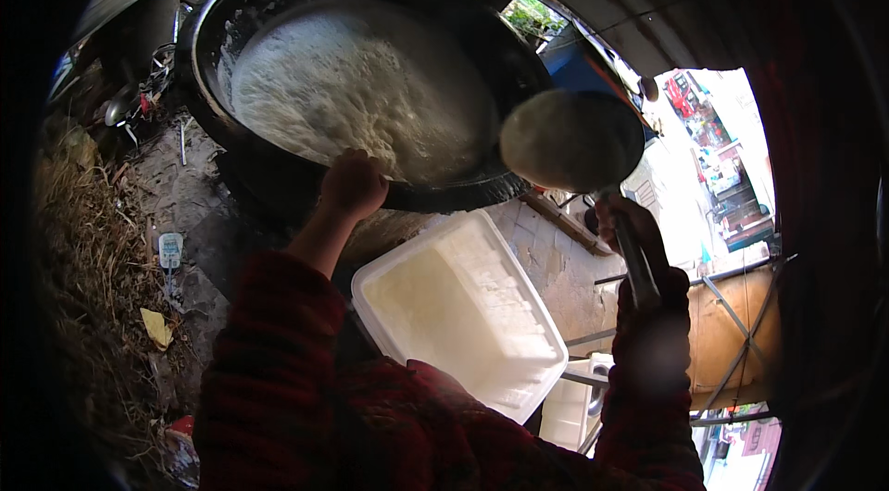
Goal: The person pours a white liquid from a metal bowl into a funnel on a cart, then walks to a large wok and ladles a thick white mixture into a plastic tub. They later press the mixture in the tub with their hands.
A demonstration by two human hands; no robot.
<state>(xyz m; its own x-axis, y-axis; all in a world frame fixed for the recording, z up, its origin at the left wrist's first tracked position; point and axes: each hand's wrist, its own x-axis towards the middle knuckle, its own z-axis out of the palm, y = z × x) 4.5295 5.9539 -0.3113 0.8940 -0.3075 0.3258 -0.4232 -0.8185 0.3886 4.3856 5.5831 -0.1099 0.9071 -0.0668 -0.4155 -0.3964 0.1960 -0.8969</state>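
Note:
A large dark wok (389, 196) holds pale, foamy, steaming liquid (354, 88) before me. My left hand (354, 185) is curled into a fist at its near rim; whether it grips the rim or something else is hidden. My right hand (635, 230) is closed around the metal handle of a large ladle (573, 140). The ladle's round bowl is raised at the wok's right edge and looks blurred, with something pale on it. Below the wok, close to my body, stands a white plastic tub (479, 269) with pale liquid in it.
Dry straw or twigs (90, 262) lie on the ground at left, near a yellow scrap (157, 328) and a plastic bottle (170, 251). A metal ladle (119, 109) rests farther up. An orange-brown panel (729, 338) with crossed metal bars stands at right.

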